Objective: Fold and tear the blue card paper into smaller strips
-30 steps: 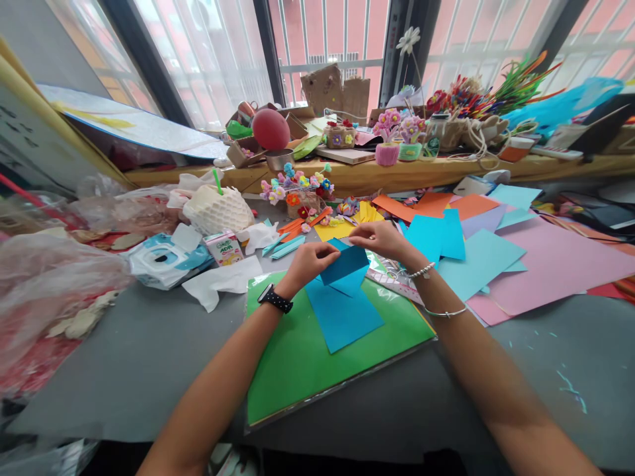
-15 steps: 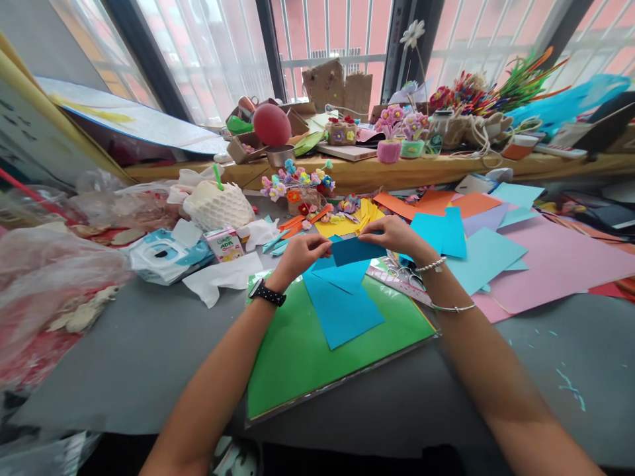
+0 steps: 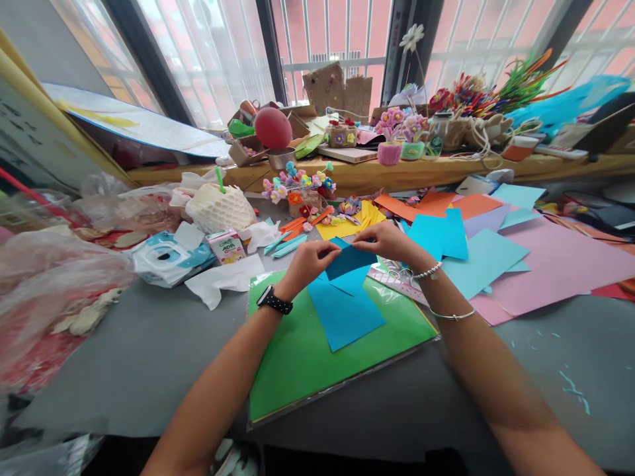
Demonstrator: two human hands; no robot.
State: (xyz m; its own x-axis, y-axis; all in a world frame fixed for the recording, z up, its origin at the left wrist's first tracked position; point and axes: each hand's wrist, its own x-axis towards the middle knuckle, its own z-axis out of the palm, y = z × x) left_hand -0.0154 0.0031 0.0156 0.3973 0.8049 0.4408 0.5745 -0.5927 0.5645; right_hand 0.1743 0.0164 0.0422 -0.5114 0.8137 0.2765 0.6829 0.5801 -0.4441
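Observation:
Between my two hands, raised over the table, is a small piece of dark blue paper [image 3: 351,261]. My left hand [image 3: 311,264] pinches its left side between thumb and fingers. At the upper right edge my right hand [image 3: 385,243] pinches it too. Beneath them, brighter blue paper sheets [image 3: 347,317] lie overlapping on a green pack of paper [image 3: 292,377] in a clear sleeve. Scissors [image 3: 398,272] and a pink patterned strip [image 3: 404,288] lie partly hidden beside my right wrist.
Blue sheets [image 3: 436,233], light teal paper [image 3: 489,258] and a large pink sheet [image 3: 565,261] spread over the right side. On the left are a wet wipes pack [image 3: 169,258], a small carton [image 3: 227,246] and white tissue [image 3: 225,281]. Crafted flowers [image 3: 297,185] stand behind.
My left hand has shifted right, along the dark blue paper, and my right hand slightly left, so they are closer together. The paper now tilts and looks shorter between them.

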